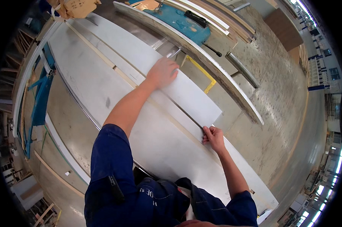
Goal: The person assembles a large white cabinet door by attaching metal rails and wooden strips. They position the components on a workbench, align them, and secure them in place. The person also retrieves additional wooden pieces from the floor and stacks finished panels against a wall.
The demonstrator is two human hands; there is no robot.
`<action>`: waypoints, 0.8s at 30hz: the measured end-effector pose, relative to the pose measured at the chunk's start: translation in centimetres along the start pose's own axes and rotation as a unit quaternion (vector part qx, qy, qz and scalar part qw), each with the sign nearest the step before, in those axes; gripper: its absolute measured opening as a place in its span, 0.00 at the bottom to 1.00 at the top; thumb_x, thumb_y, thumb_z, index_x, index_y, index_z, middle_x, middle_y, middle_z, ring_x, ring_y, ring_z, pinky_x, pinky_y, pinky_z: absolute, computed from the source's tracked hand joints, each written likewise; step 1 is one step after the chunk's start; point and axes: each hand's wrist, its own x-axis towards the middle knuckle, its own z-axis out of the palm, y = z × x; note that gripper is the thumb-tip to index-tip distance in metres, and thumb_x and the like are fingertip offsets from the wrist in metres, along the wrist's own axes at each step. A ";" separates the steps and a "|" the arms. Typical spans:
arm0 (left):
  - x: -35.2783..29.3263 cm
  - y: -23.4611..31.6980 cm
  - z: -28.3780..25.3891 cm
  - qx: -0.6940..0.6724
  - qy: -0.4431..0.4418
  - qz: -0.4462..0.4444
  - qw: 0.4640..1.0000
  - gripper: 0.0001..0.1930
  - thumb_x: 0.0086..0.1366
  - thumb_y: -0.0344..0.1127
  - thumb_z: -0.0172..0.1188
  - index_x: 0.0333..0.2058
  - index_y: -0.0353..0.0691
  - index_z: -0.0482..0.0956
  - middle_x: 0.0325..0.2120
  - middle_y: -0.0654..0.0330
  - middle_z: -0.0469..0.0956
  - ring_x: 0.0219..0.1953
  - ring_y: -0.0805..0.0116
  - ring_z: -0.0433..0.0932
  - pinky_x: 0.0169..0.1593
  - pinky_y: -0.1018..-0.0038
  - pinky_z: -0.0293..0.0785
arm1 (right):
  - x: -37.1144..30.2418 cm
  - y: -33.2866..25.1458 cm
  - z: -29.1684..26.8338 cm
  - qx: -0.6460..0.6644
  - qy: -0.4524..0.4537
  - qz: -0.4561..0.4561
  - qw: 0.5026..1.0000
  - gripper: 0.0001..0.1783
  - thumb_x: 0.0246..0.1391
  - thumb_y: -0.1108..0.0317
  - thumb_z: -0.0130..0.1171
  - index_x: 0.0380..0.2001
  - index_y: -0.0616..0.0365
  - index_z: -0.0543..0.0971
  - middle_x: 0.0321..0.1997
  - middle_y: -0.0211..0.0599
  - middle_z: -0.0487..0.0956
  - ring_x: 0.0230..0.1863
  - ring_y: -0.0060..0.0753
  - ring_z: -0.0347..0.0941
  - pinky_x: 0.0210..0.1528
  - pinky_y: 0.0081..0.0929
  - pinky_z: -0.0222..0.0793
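Note:
A long narrow white panel [195, 94] lies over a larger pale grey board [140, 128], with a dark gap along its near side. My left hand [162, 73] rests on this panel, its fingers curled over the far edge and their tips hidden. Toward the panel's right end, my right hand [213, 137] is closed in a pinch at the near corner beside the gap. Whatever sits between those fingertips is too small to make out. A thin beige strip [171, 119] runs lengthwise along the grey board.
Beyond the panel stands a long white-faced piece with a rough edge [231, 85]. A blue machine part [174, 22] with a black handle [196, 19] and a metal tube [243, 70] are behind it. A blue frame [40, 94] stands at left; brown paper [78, 8] lies at the far end.

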 end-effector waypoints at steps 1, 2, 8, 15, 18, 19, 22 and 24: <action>0.0 -0.2 -0.3 0.005 -0.004 -0.002 1.000 0.12 0.65 0.36 0.59 0.44 0.41 0.82 0.45 0.57 0.79 0.55 0.57 0.72 0.67 0.60 0.62 | 0.2 -0.2 0.3 0.001 -0.003 0.001 1.000 0.23 0.65 0.54 0.61 0.24 0.63 0.75 0.20 0.34 0.76 0.19 0.23 0.74 0.22 0.24 0.75; -0.1 -0.7 -0.3 0.002 0.003 -0.002 1.000 0.12 0.65 0.36 0.58 0.44 0.41 0.82 0.45 0.57 0.79 0.56 0.56 0.72 0.68 0.60 0.62 | 0.3 -0.5 0.6 0.002 -0.005 -0.001 1.000 0.23 0.65 0.54 0.61 0.24 0.63 0.76 0.20 0.34 0.76 0.19 0.23 0.74 0.22 0.24 0.75; -1.1 -1.8 -1.6 0.005 0.011 -0.032 0.999 0.17 0.65 0.36 0.59 0.53 0.43 0.78 0.54 0.53 0.74 0.62 0.52 0.68 0.70 0.55 0.58 | 2.2 -0.7 1.8 0.004 -0.043 0.008 0.999 0.23 0.64 0.54 0.63 0.24 0.64 0.77 0.21 0.35 0.77 0.20 0.22 0.74 0.23 0.24 0.76; -16.3 1.3 -4.1 0.107 0.219 -0.271 0.931 0.33 0.64 0.39 0.62 0.67 0.45 0.65 0.64 0.42 0.65 0.68 0.45 0.61 0.71 0.50 0.51 | 3.6 -1.2 3.0 -0.016 -0.056 -0.047 0.997 0.24 0.64 0.54 0.62 0.22 0.65 0.77 0.20 0.36 0.76 0.19 0.25 0.75 0.23 0.26 0.76; -27.0 2.5 -4.9 0.222 0.259 -0.462 0.819 0.43 0.58 0.48 0.69 0.68 0.39 0.61 0.65 0.40 0.62 0.68 0.43 0.59 0.70 0.51 0.54 | 4.3 -0.8 2.7 -0.010 -0.061 -0.061 0.996 0.25 0.64 0.54 0.63 0.21 0.66 0.76 0.19 0.36 0.76 0.18 0.26 0.75 0.23 0.27 0.77; -29.3 2.9 -4.2 0.220 0.274 -0.555 0.754 0.47 0.57 0.53 0.70 0.68 0.35 0.59 0.65 0.39 0.61 0.68 0.43 0.59 0.70 0.52 0.55 | 4.4 -0.7 2.7 -0.009 -0.064 -0.059 0.996 0.25 0.63 0.54 0.63 0.21 0.66 0.76 0.19 0.36 0.76 0.18 0.26 0.74 0.23 0.27 0.77; -33.5 3.3 -1.1 -0.001 0.358 -0.680 0.640 0.54 0.56 0.65 0.67 0.67 0.28 0.56 0.64 0.36 0.61 0.67 0.42 0.62 0.67 0.54 0.60 | 5.6 -0.6 2.9 -0.029 -0.083 -0.062 0.994 0.25 0.63 0.53 0.64 0.21 0.64 0.76 0.21 0.36 0.77 0.19 0.26 0.75 0.23 0.28 0.78; -32.3 4.5 -2.0 0.006 0.311 -0.714 0.627 0.56 0.57 0.69 0.64 0.66 0.26 0.55 0.64 0.36 0.61 0.65 0.41 0.64 0.66 0.54 0.63 | 6.2 -0.1 2.8 -0.032 -0.083 -0.064 0.994 0.25 0.63 0.53 0.64 0.21 0.64 0.76 0.20 0.35 0.76 0.18 0.26 0.75 0.23 0.27 0.78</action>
